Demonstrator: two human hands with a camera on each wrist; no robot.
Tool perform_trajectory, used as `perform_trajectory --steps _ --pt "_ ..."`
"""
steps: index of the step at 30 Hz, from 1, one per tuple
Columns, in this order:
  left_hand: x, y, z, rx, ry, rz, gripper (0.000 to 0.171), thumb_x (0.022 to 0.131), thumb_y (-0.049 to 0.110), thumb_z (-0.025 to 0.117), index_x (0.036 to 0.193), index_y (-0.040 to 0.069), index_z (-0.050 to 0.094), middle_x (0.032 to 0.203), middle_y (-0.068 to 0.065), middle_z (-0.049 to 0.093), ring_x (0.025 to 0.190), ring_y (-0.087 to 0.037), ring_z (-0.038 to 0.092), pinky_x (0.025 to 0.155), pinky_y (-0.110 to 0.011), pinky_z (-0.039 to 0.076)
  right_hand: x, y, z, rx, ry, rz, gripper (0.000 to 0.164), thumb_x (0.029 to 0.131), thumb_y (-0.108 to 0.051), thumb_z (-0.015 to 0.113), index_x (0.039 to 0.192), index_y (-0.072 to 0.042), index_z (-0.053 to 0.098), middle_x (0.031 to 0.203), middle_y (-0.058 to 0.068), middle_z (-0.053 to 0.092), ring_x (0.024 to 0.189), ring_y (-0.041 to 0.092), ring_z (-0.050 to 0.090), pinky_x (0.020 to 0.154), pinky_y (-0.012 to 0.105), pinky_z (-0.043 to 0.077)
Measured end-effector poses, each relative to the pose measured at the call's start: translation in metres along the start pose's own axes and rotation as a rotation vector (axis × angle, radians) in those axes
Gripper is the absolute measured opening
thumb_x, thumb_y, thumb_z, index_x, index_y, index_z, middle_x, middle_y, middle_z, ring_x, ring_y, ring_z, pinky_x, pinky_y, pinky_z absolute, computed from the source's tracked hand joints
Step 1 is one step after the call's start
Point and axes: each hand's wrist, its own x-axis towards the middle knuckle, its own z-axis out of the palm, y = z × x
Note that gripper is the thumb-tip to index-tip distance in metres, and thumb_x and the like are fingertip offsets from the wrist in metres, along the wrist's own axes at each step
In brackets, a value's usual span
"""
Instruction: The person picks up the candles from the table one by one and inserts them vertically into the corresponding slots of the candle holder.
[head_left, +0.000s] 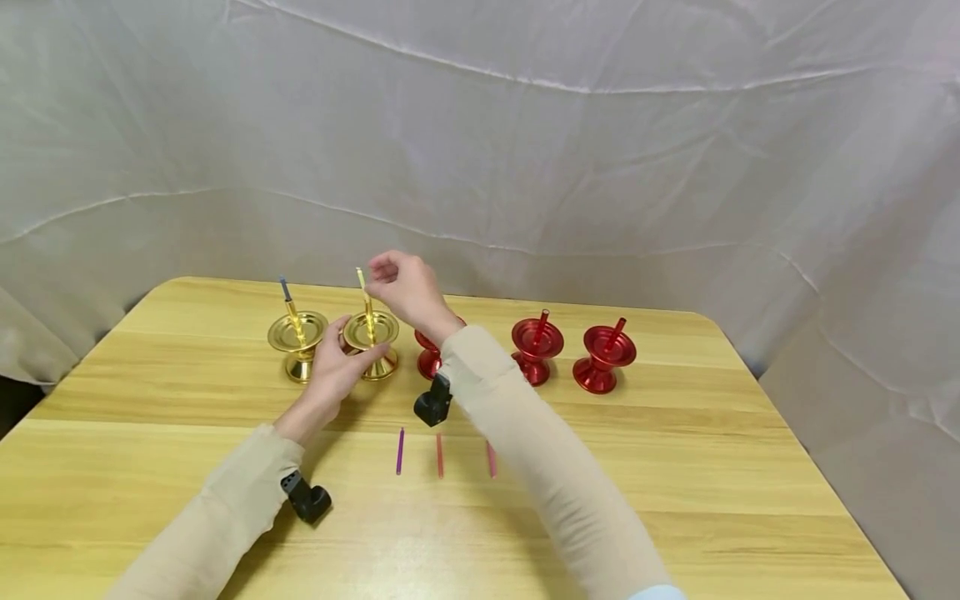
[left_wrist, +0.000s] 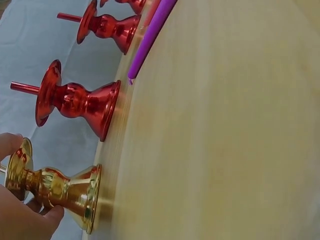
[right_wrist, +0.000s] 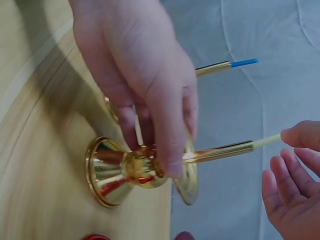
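My left hand (head_left: 337, 364) grips a gold candle holder (head_left: 380, 364) below its dish, thumb and fingers on either side of the stem. A thin pale-yellow candle (right_wrist: 267, 140) stands in that holder's upright tube. At the candle's upper end is my right hand (head_left: 408, 289), its thumb against the candle and the other fingers curled loosely; part of the grasp is hidden. Just left of these stands another gold candle holder (head_left: 298, 367) with a blue candle (head_left: 285, 287) in its tube.
Red candle holders (head_left: 597, 373) stand in a row to the right, one partly behind my right wrist. Purple (head_left: 400, 451), red (head_left: 439, 456) and pink (head_left: 491, 460) candles lie on the wooden table (head_left: 675, 500) in front. A pale cloth (head_left: 525, 167) hangs behind the table.
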Motion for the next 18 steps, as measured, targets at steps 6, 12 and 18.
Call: perform_trajectory --steps 6,12,18 --pt "-0.004 0.005 -0.001 0.103 0.026 0.006 0.092 0.088 0.016 0.071 0.153 -0.001 0.007 0.155 -0.022 0.02 0.14 -0.034 0.024 0.114 -0.041 0.023 -0.002 -0.014 -0.018 0.053 0.019 -0.055 0.026 0.089 -0.005 0.067 0.115 -0.001 0.064 0.104 0.01 0.068 0.094 0.017 0.064 0.08 0.015 0.047" --pt "-0.01 0.009 0.001 0.199 0.038 0.032 0.09 0.089 0.02 0.071 0.154 0.002 0.011 0.158 -0.02 0.014 0.143 -0.036 0.016 0.115 -0.048 0.017 -0.005 -0.022 -0.041 0.097 0.038 -0.073 0.027 0.09 -0.006 0.067 0.117 0.0 0.064 0.108 0.011 0.068 0.097 0.018 0.064 0.081 0.016 0.048" --pt "-0.021 0.013 0.006 0.183 0.011 0.031 0.091 0.088 0.015 0.071 0.154 0.002 0.01 0.156 -0.022 0.014 0.139 -0.04 0.022 0.112 -0.051 0.024 -0.018 -0.018 -0.058 0.081 0.042 -0.08 0.027 0.091 -0.009 0.067 0.117 -0.001 0.064 0.111 0.011 0.067 0.099 0.017 0.063 0.083 0.02 0.05"
